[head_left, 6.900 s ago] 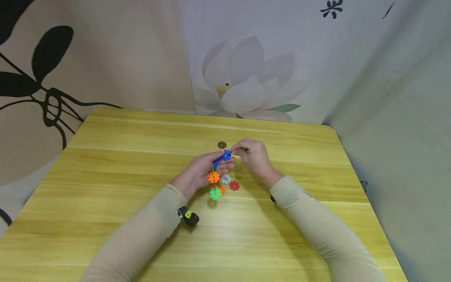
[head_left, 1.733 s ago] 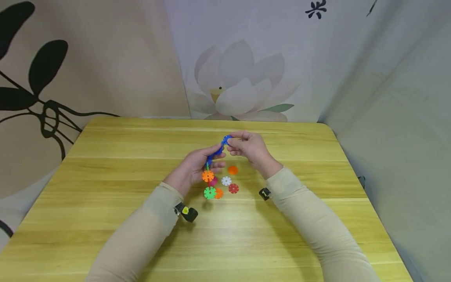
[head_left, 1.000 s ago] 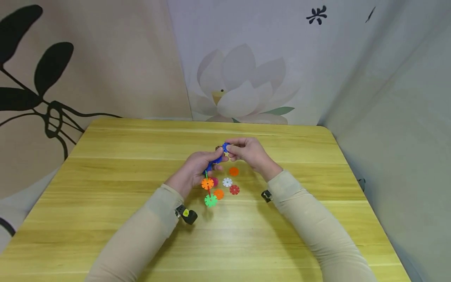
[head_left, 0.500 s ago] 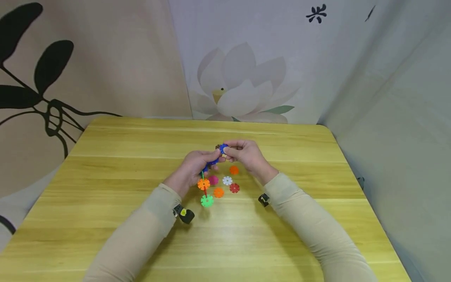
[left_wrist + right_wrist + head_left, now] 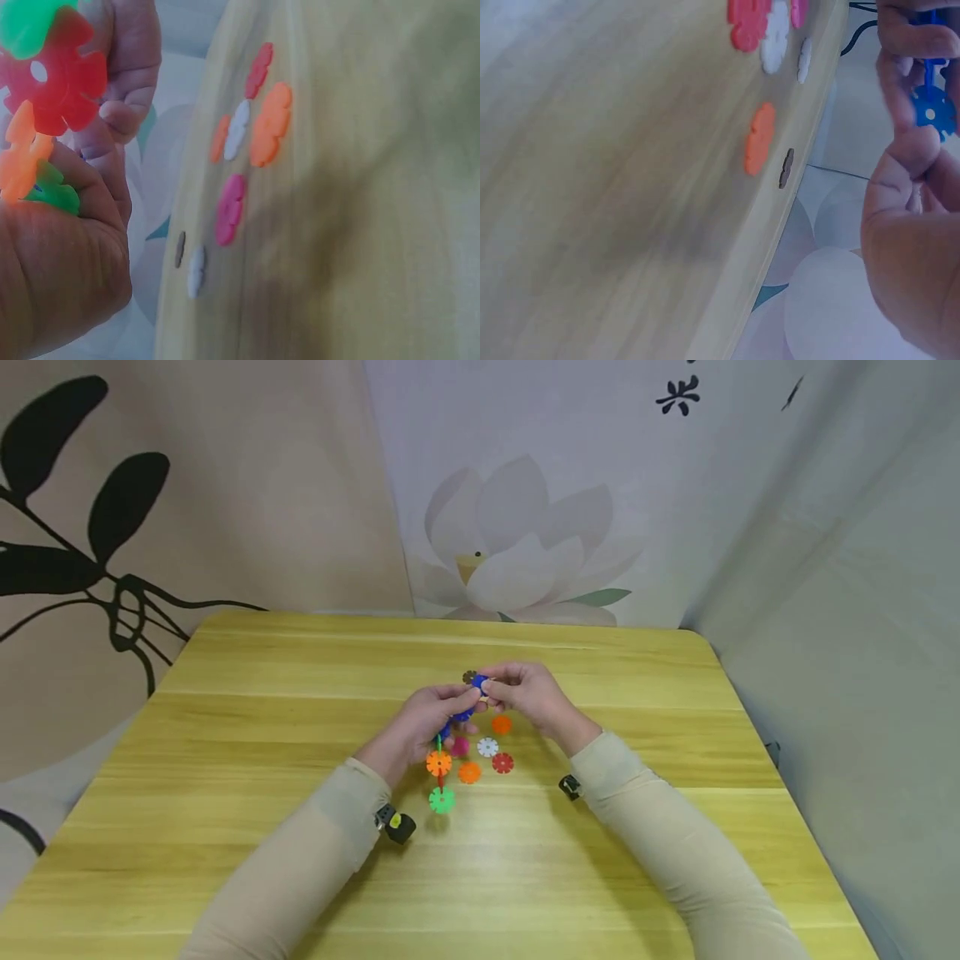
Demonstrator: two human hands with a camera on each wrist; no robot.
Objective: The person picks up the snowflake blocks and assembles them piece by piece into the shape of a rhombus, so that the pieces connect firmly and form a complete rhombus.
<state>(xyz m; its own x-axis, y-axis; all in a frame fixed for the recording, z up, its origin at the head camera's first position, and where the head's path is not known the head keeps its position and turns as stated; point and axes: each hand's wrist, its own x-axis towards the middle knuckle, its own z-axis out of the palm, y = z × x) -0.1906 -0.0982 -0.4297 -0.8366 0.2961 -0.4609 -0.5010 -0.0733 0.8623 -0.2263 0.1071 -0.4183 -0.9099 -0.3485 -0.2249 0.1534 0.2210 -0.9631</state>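
Note:
My left hand [image 5: 423, 718] grips a chain of slotted plastic discs, fingers and thumb round its blue part. From that hand hang an orange disc [image 5: 438, 763], an edge-on red disc [image 5: 56, 71] and, lowest, a light green disc [image 5: 442, 800]. A smaller bit of green [image 5: 56, 191] joins the orange one to the blue. My right hand [image 5: 534, 695] pinches a blue disc [image 5: 932, 112] at the chain's upper end, between thumb and fingers. An edge-on blue disc meets it in the right wrist view. Both hands' fingertips are close together above the table.
Loose discs lie on the wooden table [image 5: 600, 860] under and beyond the hands: brown [image 5: 469, 677], pink [image 5: 461, 747], white [image 5: 487, 747], red [image 5: 503, 763] and two orange. Another pale disc [image 5: 196, 271] shows near the brown one. A patterned curtain [image 5: 525, 543] stands behind the table.
My right hand has come down and nearer the left thumb with the blue disc. The chain's green end hangs lower, clear of the orange disc on the table that it overlapped before.

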